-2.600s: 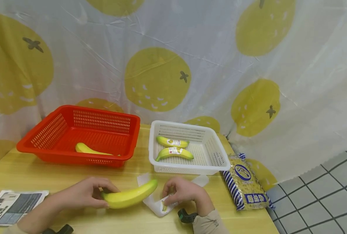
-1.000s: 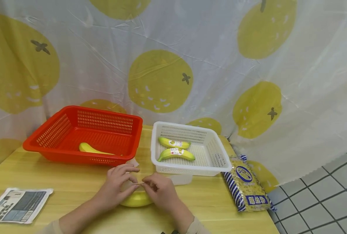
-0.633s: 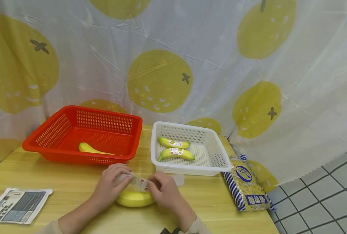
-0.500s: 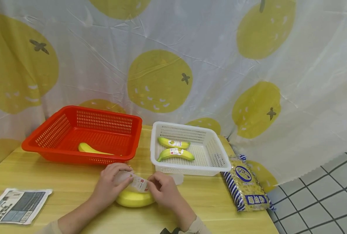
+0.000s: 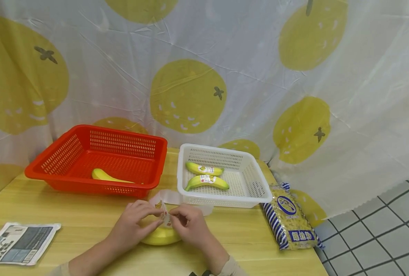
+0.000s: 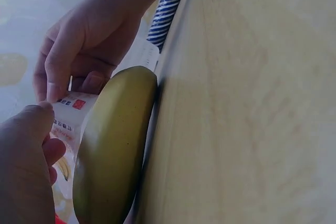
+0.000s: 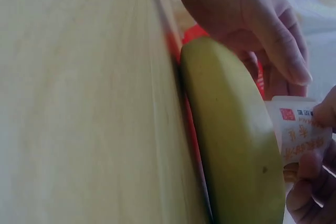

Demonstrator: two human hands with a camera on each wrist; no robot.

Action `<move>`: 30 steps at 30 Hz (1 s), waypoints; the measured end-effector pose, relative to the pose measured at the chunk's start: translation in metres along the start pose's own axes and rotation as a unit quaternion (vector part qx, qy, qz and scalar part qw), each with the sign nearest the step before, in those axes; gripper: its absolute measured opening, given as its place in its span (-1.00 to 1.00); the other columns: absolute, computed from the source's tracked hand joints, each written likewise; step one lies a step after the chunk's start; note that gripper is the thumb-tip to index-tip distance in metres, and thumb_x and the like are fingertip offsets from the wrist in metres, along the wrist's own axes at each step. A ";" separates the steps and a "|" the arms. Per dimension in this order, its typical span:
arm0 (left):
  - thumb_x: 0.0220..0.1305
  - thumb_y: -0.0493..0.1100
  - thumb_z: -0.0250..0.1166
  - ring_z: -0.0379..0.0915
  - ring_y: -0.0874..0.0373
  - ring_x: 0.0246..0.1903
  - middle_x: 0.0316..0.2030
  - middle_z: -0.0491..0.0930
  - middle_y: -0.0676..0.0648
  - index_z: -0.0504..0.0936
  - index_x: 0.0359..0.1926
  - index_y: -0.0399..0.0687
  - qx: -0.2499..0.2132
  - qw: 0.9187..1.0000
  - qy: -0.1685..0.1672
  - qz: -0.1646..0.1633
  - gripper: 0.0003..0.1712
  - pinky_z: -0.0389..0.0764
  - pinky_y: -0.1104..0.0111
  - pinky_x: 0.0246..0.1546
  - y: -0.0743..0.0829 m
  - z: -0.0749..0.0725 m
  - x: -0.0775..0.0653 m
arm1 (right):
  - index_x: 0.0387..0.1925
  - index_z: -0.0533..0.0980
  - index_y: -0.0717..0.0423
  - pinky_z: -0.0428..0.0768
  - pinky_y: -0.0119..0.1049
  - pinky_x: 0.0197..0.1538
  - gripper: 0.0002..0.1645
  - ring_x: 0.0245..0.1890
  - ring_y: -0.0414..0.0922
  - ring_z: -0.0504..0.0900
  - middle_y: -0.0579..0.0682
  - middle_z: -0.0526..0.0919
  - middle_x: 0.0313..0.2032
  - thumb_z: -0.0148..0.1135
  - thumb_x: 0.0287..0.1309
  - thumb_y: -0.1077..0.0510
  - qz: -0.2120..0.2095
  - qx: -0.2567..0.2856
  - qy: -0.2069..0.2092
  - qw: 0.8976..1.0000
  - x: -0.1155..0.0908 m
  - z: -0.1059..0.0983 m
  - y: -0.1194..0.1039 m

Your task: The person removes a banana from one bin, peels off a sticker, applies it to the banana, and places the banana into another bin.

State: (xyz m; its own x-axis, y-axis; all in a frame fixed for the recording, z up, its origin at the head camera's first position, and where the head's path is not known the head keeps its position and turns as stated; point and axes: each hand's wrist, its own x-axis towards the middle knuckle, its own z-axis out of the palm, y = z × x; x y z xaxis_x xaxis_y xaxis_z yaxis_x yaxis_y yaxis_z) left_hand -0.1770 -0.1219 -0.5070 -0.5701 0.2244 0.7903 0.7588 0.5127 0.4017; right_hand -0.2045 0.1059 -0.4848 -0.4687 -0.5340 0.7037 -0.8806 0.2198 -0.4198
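Note:
In the head view a yellow banana [image 5: 161, 237] lies on the wooden table [image 5: 259, 253] below both hands, partly covered by them. Just above it, my left hand [image 5: 132, 224] and right hand [image 5: 192, 224] meet at a strip of white banana stickers [image 5: 170, 197]. Fingers of both hands pinch the strip near one printed sticker [image 7: 302, 135], best seen in the right wrist view. The left wrist view shows the sticker [image 6: 71, 111] bent between the hands, beside the banana [image 6: 115, 145]. How far the sticker is peeled from its backing cannot be told.
A red basket [image 5: 132, 138] with one unlabelled banana [image 5: 104, 175] stands at the back left. Right of it, a white basket [image 5: 252, 195] holds two labelled bananas [image 5: 207, 182]. A yellow bag of noodles [image 5: 290, 214] lies at the right edge, a flat packet [image 5: 21, 243] at the left.
The left hand first held the banana and set it down, then took the strip. In the last half second the hands drew closer and the strip, stretched flat before, now bends up behind them.

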 end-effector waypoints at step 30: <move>-0.02 -0.26 0.57 0.59 0.24 -0.12 -0.22 0.76 0.20 0.81 -0.17 0.14 -0.030 0.999 -0.002 0.013 -0.66 0.32 0.46 0.05 -0.002 0.001 0.000 | -0.21 0.69 0.11 0.49 -0.65 -0.41 -0.85 -0.48 -0.34 0.50 -0.11 0.68 -0.41 0.47 0.17 0.31 0.001 -0.003 -0.008 1.000 -0.002 0.008 -0.003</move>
State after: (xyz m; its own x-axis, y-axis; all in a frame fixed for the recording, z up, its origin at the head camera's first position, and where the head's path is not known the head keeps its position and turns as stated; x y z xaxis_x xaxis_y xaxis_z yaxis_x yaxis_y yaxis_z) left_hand -0.1790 -0.1216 -0.5084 -0.5505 0.2409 0.7993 0.7910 0.4567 0.4072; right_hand -0.2006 0.0996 -0.4898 -0.4700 -0.5466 0.6931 -0.8797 0.2259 -0.4184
